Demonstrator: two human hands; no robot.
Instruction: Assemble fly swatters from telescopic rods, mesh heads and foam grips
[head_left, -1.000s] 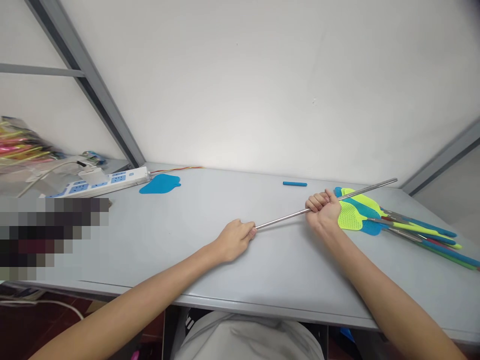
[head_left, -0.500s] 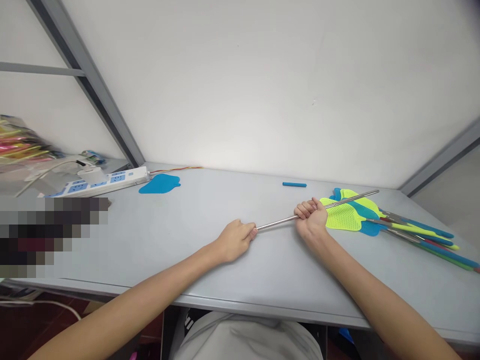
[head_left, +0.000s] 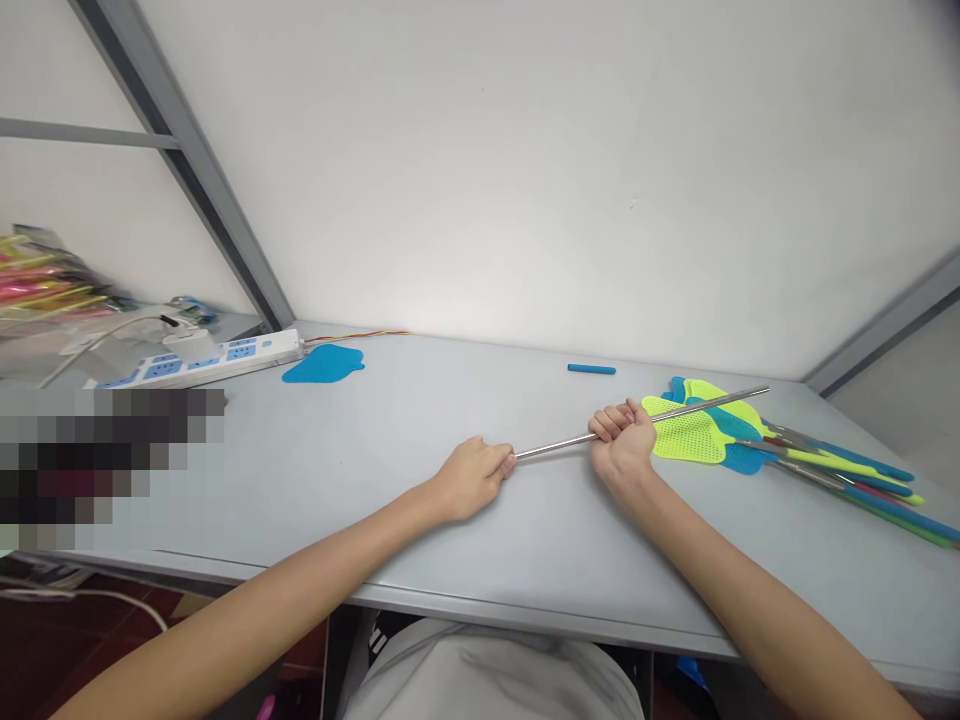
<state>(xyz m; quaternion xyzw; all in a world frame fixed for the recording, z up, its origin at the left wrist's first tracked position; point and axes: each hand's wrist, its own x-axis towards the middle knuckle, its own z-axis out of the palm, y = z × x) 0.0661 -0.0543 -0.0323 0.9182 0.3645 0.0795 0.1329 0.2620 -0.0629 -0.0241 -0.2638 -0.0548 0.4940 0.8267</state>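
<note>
A thin silver metal rod slants up to the right over the table, held between both hands. My left hand is closed around its lower left end, which the fingers hide. Farther along, my right hand wraps round the rod, palm turned up. The rod's thicker right part extends past it, over several fly swatters with yellow-green and blue mesh heads. A loose blue swatter head lies flat at the back left. Near the wall rests a short blue tube, apart from both hands.
A white power strip with a plug and cable lies on the left of the grey table. Colourful packaged items are piled beyond it. Metal frame posts flank the white wall.
The camera view has shifted slightly. Both hands keep their grip on the rod, and its far right end reaches a little farther right.
</note>
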